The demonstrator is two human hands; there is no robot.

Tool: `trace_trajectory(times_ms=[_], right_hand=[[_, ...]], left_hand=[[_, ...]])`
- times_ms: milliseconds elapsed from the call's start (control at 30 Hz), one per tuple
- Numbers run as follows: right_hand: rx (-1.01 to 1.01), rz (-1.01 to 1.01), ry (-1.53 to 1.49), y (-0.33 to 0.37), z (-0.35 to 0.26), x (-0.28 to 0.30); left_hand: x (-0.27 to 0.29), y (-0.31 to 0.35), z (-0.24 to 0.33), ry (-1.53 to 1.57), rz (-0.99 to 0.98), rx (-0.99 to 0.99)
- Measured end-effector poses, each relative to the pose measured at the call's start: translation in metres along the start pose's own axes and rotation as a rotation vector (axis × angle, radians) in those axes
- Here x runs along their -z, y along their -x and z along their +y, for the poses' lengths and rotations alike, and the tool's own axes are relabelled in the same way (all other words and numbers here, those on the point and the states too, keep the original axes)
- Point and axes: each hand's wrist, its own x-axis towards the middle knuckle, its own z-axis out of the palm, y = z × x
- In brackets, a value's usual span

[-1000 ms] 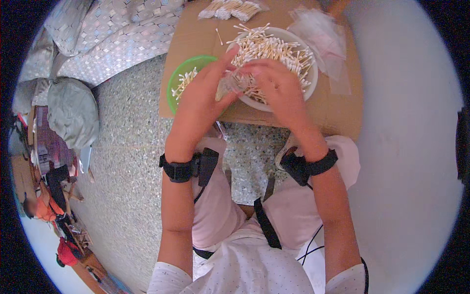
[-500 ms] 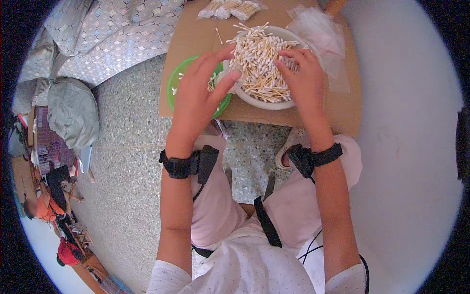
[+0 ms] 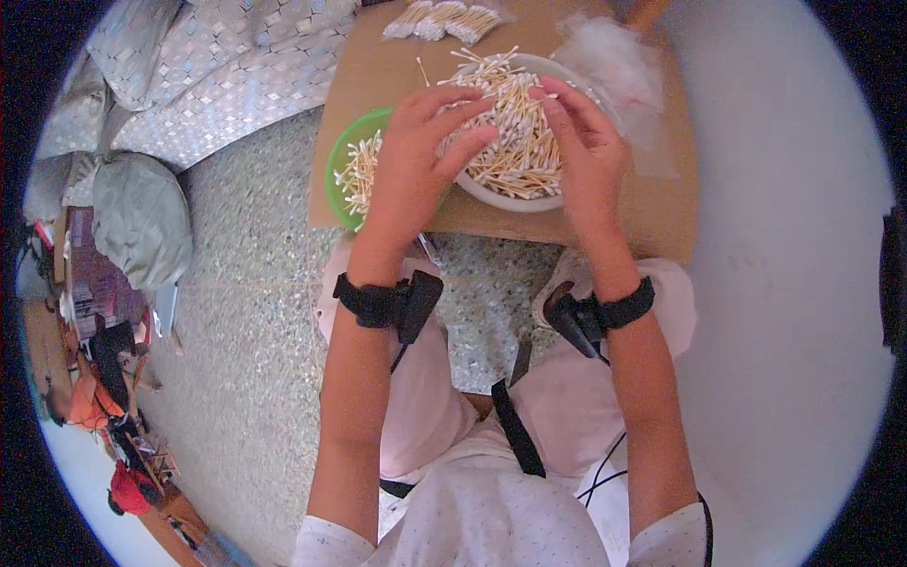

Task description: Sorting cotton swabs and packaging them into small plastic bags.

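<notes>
A white bowl point(image 3: 520, 202) heaped with loose cotton swabs point(image 3: 515, 142) stands on a cardboard sheet. Over its left side is my left hand point(image 3: 416, 161), fingers apart and nothing seen in them. My right hand point(image 3: 593, 151) is above the bowl's right side, thumb and forefinger pinched together. A white cotton swab tip point(image 3: 551, 95) shows at those fingertips; the stick cannot be made out. Left of the white bowl, a green bowl point(image 3: 333, 180) holds more cotton swabs point(image 3: 359, 175); my left hand and wrist hide its right part.
Small bundles of swabs point(image 3: 444, 19) lie at the far edge of the cardboard point(image 3: 652, 213). Clear plastic bags point(image 3: 614, 71) are heaped at the far right. One loose swab point(image 3: 422, 72) lies behind the bowls. A wall point(image 3: 784, 236) rises close on the right.
My left hand has shifted right, off much of the green bowl, uncovering the swabs in it. My right thumb and forefinger have come together.
</notes>
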Motion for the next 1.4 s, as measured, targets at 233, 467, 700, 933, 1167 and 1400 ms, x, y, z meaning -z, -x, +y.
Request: trace_trajectory(times_ms=[233, 467, 700, 933, 1167, 1400], right_hand=[[-0.027, -0.127, -0.12, 0.004, -0.003, -0.005], [-0.05, -0.236, 0.029, -0.001, -0.002, -0.004], [0.012, -0.161, 0.004, -0.002, -0.004, -0.011], [0.05, -0.307, 0.342, 0.004, 0.003, -0.008], [-0.049, -0.304, 0.259, 0.006, 0.01, -0.007], [-0.055, -0.133, 0.053, -0.003, 0.01, 0.0]], left_hand=[[-0.014, 0.003, 0.016, -0.033, -0.001, -0.02], [-0.011, 0.001, 0.013, -0.042, 0.073, -0.024], [0.0, -0.001, 0.004, 0.126, 0.093, 0.196], [0.0, 0.001, 0.003, 0.168, 0.117, 0.188], [-0.001, 0.001, 0.01, 0.207, 0.182, 0.298], [0.001, 0.0, 0.005, 0.187, 0.097, 0.222]])
